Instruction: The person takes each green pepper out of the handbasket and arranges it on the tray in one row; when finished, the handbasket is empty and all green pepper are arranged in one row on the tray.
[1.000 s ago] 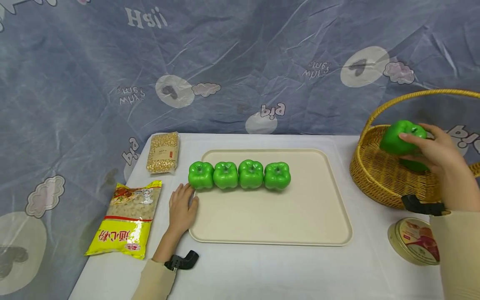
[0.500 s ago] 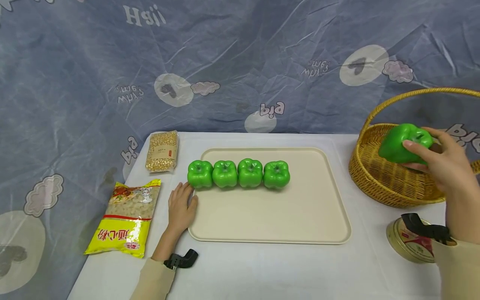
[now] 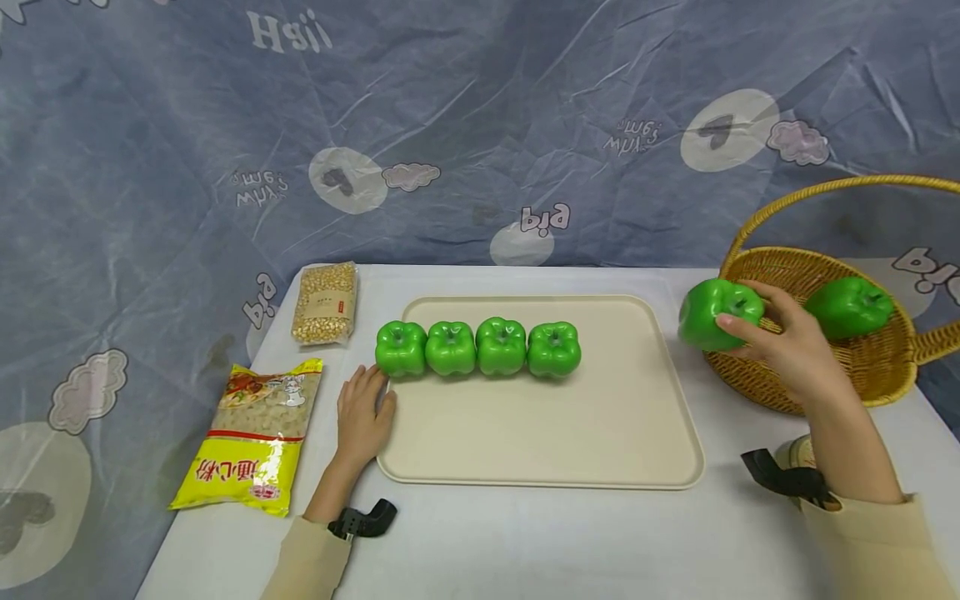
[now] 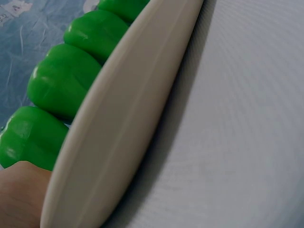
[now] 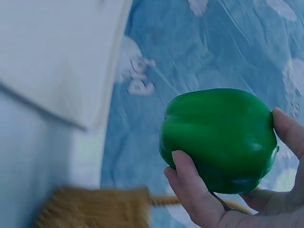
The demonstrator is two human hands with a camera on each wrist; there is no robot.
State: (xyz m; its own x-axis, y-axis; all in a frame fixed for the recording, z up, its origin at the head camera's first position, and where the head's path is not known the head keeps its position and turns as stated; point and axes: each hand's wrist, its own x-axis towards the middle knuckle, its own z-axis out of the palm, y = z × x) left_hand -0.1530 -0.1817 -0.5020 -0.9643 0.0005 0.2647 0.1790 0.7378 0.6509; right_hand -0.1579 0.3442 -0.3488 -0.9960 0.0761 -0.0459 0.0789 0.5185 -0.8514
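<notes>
My right hand (image 3: 787, 342) grips a green bell pepper (image 3: 716, 315) between thumb and fingers, in front of the wicker basket's left rim. In the right wrist view the same bell pepper (image 5: 218, 137) is held up off the table. Another green bell pepper (image 3: 849, 308) lies in the wicker basket (image 3: 892, 379). Several bell peppers (image 3: 501, 347) stand in a row along the back left of the beige tray (image 3: 540, 437). My left hand (image 3: 363, 417) rests at the tray's left edge, fingertips right by the leftmost pepper (image 3: 401, 350).
A bag of corn kernels (image 3: 326, 304) and a yellow bag of pasta (image 3: 251, 437) lie left of the tray. A round tin (image 3: 797, 454) stands below the basket, partly hidden by the right wrist. A patterned cloth (image 3: 450, 100) hangs behind the table.
My right hand has lifted a bell pepper out of the basket and moved left towards the tray. The other pepper in the basket has come into view. My left hand has stayed put.
</notes>
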